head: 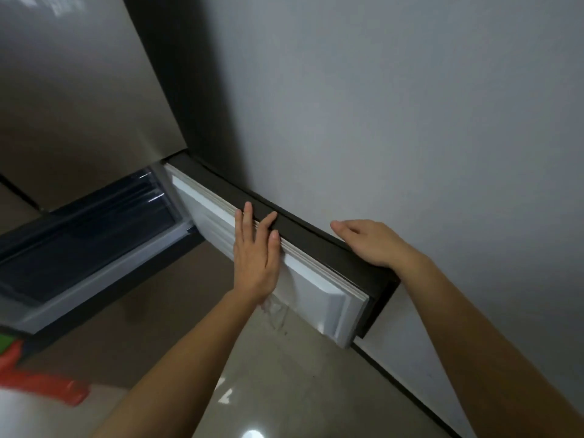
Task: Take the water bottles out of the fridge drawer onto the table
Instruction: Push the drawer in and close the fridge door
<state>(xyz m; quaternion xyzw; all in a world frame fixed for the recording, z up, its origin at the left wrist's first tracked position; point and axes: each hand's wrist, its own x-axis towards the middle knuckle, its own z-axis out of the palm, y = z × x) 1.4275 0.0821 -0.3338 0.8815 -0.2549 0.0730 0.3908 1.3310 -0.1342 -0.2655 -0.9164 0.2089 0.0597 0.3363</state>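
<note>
The fridge drawer stands pulled out at the lower left, with a dark interior behind a clear plastic wall; no water bottles show in it. Its front panel runs diagonally across the middle, white on the inside with a dark top edge. My left hand lies flat against the panel's inner white face, fingertips reaching the dark top edge. My right hand rests over the top edge further right, fingers spread. Neither hand holds anything.
The grey fridge body rises at the upper left. A grey wall runs close behind the panel on the right. Glossy tiled floor lies below. A white and red object, blurred, sits at the bottom left corner.
</note>
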